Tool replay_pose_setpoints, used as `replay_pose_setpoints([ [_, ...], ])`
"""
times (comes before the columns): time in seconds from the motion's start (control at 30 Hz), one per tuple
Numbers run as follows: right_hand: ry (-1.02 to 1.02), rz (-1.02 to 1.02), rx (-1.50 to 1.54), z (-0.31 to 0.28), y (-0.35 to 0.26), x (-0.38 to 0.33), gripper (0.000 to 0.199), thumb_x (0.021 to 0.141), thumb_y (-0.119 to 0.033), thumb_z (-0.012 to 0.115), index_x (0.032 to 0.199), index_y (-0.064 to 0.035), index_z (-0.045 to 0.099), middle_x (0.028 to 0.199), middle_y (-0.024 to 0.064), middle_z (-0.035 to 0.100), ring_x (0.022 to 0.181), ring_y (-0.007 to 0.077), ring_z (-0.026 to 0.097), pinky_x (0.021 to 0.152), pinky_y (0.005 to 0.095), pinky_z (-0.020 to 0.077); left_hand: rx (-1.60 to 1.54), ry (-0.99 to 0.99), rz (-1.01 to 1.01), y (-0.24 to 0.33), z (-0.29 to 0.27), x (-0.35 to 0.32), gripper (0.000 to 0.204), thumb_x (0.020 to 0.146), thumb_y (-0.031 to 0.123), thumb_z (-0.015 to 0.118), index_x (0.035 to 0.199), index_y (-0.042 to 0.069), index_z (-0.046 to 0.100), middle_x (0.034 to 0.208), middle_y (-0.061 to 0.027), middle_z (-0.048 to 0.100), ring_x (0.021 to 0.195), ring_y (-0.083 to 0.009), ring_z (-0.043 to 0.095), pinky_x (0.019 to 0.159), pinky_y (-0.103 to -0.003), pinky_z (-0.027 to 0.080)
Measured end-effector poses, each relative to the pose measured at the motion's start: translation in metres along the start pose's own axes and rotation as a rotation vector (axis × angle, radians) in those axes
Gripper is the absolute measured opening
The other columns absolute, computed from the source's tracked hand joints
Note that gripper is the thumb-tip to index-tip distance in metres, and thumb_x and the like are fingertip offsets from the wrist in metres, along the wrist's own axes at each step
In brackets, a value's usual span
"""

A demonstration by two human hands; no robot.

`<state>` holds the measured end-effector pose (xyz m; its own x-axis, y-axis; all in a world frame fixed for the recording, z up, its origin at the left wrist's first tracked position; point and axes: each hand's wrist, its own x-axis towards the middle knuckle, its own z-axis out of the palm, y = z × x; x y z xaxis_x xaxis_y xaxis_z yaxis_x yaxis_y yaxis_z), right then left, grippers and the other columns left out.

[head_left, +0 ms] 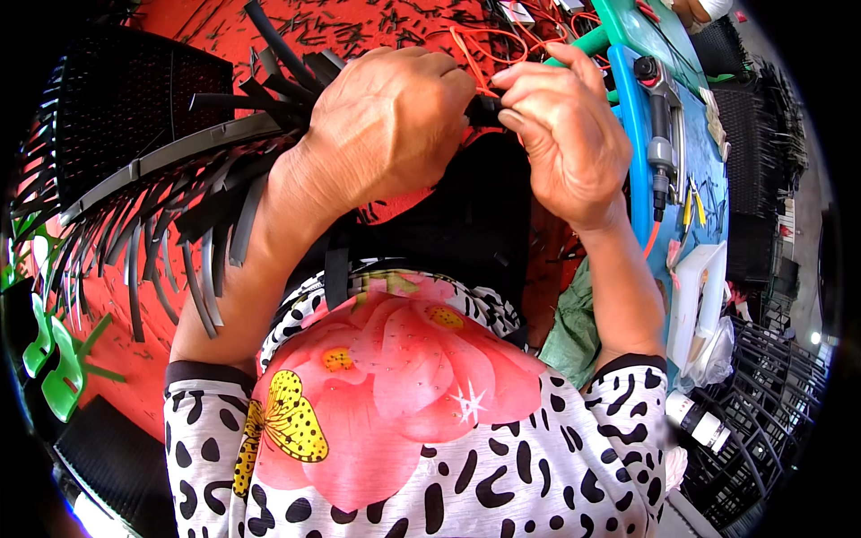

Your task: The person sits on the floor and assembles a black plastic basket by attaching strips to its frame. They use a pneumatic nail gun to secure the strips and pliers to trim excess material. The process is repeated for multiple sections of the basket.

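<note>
The left hand (387,121) is closed in a fist around a bundle of black flat strips (269,85), whose loose ends fan out past its knuckles toward the upper left. The right hand (560,134) meets it just to the right, thumb and forefinger pinched narrow on a small black strip end (485,110) that sticks out between the two hands — the fingertips of both hands nearly touch there. Left of the left hand, the strips run into a black woven panel (134,108) with a grey rim bar (166,161) across it; uncut strip ends (193,260) hang below that bar like a fringe, crowding the space under the left forearm. Right of the right hand stands a blue table edge (635,152), close beside the wrist, with a grey air tool (661,143) lying on it and yellow-handled pliers (692,204) a little further right. An orange cord (475,45) loops just above the two hands. The red floor (179,18) above and left of the left hand is littered with short black offcuts. Well below and left of the left hand sits a green plastic piece (56,359) — the only open floor lies around it.
</note>
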<state>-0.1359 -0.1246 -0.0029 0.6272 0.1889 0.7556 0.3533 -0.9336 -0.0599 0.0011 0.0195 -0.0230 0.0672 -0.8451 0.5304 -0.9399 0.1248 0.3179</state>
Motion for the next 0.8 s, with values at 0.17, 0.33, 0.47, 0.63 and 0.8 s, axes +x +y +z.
replay_pose_setpoints([
  [0.17,-0.139,0.247,0.197,0.001,0.014,0.011,0.005,0.085,-0.002,0.066,0.086,0.0006,0.061,0.081,0.0077,0.065,0.075,0.0176,0.065,0.071,0.0255,0.0509,0.086,0.038,-0.076,0.007,0.002,-0.003,0.025,0.072,0.015,0.072,0.091,0.004,0.061,0.082,-0.0109,0.061,0.076,-0.0319,0.061,0.064,-0.041,0.048],
  [0.33,-0.229,0.515,0.402,0.009,0.028,0.017,0.005,0.082,0.0,0.065,0.081,0.0008,0.061,0.072,0.0069,0.061,0.067,0.0132,0.058,0.063,0.0278,0.0466,0.146,0.113,-0.096,0.01,0.006,-0.002,0.028,0.069,0.016,0.076,0.09,0.005,0.061,0.078,-0.0086,0.061,0.073,-0.0298,0.061,0.064,-0.04,0.048],
  [0.47,-0.333,0.58,0.434,0.008,0.028,0.032,0.01,0.081,0.0,0.067,0.077,0.0004,0.058,0.068,0.0069,0.057,0.063,0.0133,0.055,0.059,0.0277,0.044,0.124,0.148,-0.086,0.011,0.007,-0.004,0.031,0.066,0.013,0.078,0.091,0.006,0.061,0.077,-0.0073,0.061,0.071,-0.0284,0.062,0.063,-0.039,0.048],
  [0.63,-0.508,0.813,0.609,0.013,0.042,0.035,0.01,0.082,-0.004,0.066,0.076,0.0012,0.059,0.068,0.0052,0.058,0.065,0.0109,0.054,0.06,0.0285,0.044,0.134,0.134,-0.089,0.012,0.007,-0.005,0.035,0.065,0.011,0.077,0.096,0.006,0.062,0.078,-0.0065,0.061,0.07,-0.0276,0.061,0.063,-0.038,0.048],
  [0.8,-0.662,0.815,0.631,0.023,0.054,0.032,0.012,0.082,-0.008,0.066,0.076,0.0017,0.062,0.069,0.0047,0.06,0.066,0.0112,0.054,0.062,0.0301,0.0445,0.109,0.124,-0.012,0.007,0.005,-0.006,0.037,0.067,0.008,0.075,0.102,0.006,0.066,0.08,-0.0074,0.06,0.071,-0.0284,0.06,0.064,-0.038,0.048],
])
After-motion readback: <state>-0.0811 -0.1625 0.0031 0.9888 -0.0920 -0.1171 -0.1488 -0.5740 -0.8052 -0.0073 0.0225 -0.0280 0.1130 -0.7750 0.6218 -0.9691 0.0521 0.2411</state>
